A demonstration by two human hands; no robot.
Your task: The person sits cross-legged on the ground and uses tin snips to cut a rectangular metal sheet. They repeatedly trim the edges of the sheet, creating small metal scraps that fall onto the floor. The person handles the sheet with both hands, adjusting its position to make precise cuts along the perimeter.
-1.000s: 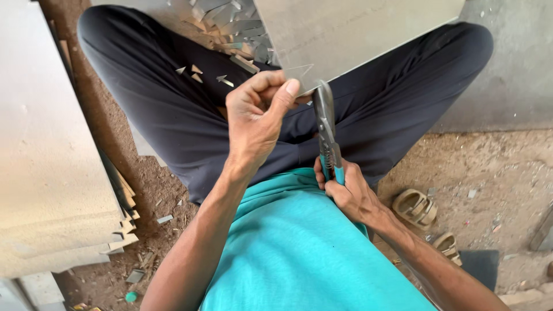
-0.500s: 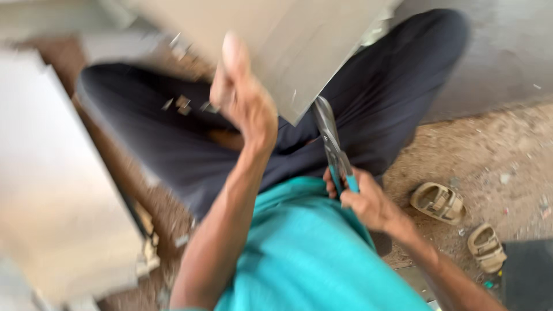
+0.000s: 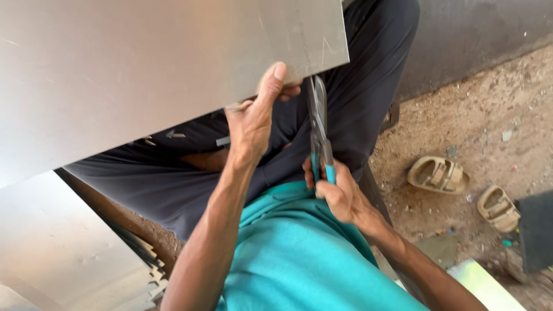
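The cut looks just about to begin: the snips stand with their blade tips at the lower edge of the metal sheet, near its right corner, over the person's lap. The next move calls, I judge, for keeping the sheet steady and the blades in line with the faint scribed line running up from that edge. The left hand is closed on the sheet's lower edge, thumb pressed on its face, fingers tucked behind, forearm raised steeply. The right hand is wrapped around the teal handles, held low against the teal shirt, wrist bent upward. Two sandals lie on the dirt floor.
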